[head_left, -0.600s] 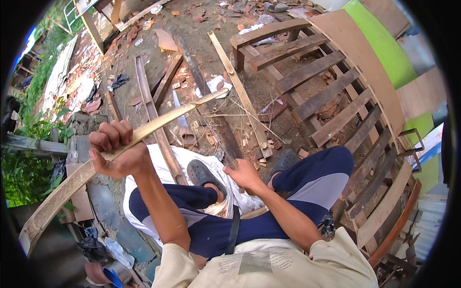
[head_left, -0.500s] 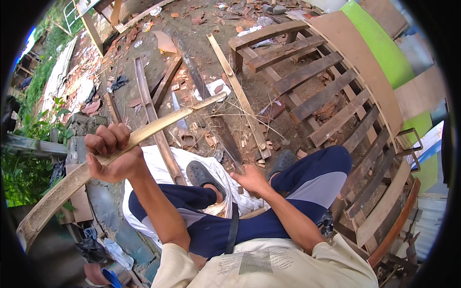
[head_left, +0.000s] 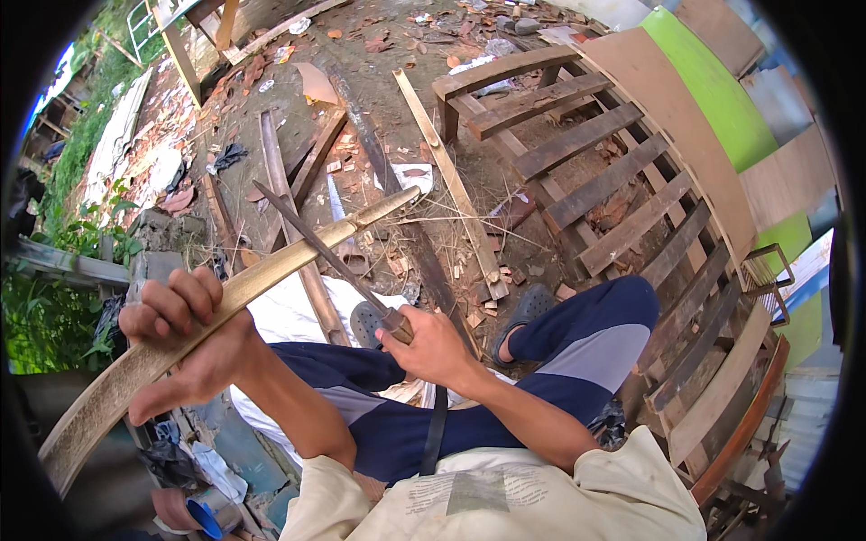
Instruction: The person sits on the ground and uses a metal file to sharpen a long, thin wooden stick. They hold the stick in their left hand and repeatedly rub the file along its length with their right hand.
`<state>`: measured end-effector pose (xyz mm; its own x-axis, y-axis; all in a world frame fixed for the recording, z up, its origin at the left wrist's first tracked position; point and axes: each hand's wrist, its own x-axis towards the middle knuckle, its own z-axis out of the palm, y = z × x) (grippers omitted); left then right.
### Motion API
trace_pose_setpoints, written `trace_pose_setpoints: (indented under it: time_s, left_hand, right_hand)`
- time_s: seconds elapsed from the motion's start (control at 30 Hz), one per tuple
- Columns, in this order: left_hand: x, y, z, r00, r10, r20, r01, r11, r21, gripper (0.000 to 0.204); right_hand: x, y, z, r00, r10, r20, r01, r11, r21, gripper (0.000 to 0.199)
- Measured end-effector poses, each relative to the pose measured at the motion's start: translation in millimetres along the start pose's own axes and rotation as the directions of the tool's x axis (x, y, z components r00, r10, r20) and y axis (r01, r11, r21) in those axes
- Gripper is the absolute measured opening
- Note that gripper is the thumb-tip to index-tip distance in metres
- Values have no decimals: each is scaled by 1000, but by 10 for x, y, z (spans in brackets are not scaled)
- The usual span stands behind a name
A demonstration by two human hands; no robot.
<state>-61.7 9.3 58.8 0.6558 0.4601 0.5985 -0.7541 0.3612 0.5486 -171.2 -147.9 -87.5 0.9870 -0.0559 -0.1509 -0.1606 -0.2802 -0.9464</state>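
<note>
My left hand [head_left: 227, 353] is wrapped round a long split bamboo strip [head_left: 293, 259], its thumb stretched along the near side. The strip slants from the lower left up to the middle, pale along its length with a joint near the far end. In my right hand [head_left: 435, 346] is a machete, gripped by its brown wooden handle [head_left: 397, 326]. The narrow dark machete blade [head_left: 308, 234] points up and left and crosses over the bamboo strip in this view. Whether the blade touches the strip I cannot tell. A white cloth [head_left: 287, 311] lies beneath my legs.
A slatted wooden frame [head_left: 595, 207] stands to the right, near my knee. Other bamboo and wood lengths [head_left: 442, 171] lie ahead on the dirt among chips. A handsaw [head_left: 337, 198] lies between them. At the left are a concrete block [head_left: 167, 233] and plants [head_left: 54, 320].
My right hand has swung up and left, raising the machete from low by my feet to across the bamboo strip. My left hand has shifted slightly down and left with the strip.
</note>
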Motion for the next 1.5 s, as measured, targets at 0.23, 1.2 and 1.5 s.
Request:
trace_pose_setpoints:
  time_s: [0.23,1.2,1.5]
  left_hand:
    - [49,-119,-15,997,-82,4,82,995,54,88]
    - [34,-267,372,982,-29,-185,73,969,235,92]
    - [104,-288,244,981,-14,-194,68,959,276,91]
  right_hand:
    - [-40,238,156,998,53,-19,-54,994,-94,32]
    - [119,-184,183,1000,9,-24,-7,995,103,20]
    - [490,306,77,977,206,-52,-210,974,-83,24]
